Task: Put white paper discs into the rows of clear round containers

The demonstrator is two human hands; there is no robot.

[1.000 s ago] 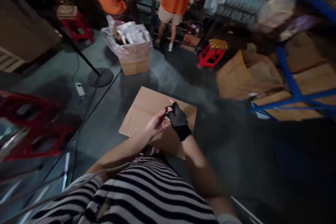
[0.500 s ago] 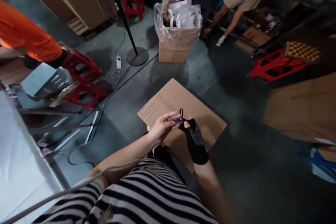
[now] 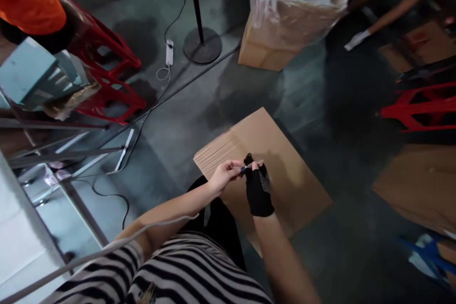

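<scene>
The gloved right hand (image 3: 256, 190) has rolled; at five o'clock it grips a small blue item (image 3: 243, 170), pinched by the left hand (image 3: 223, 177) at nine, above cardboard (image 3: 285, 185). Steady both pinches.

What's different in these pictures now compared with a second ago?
The view has swung left, bringing a white table into sight. The gloved right hand now points straighter ahead. Nothing was visibly let go: the left hand still pinches a small item, both hands close together above the cardboard.
</scene>
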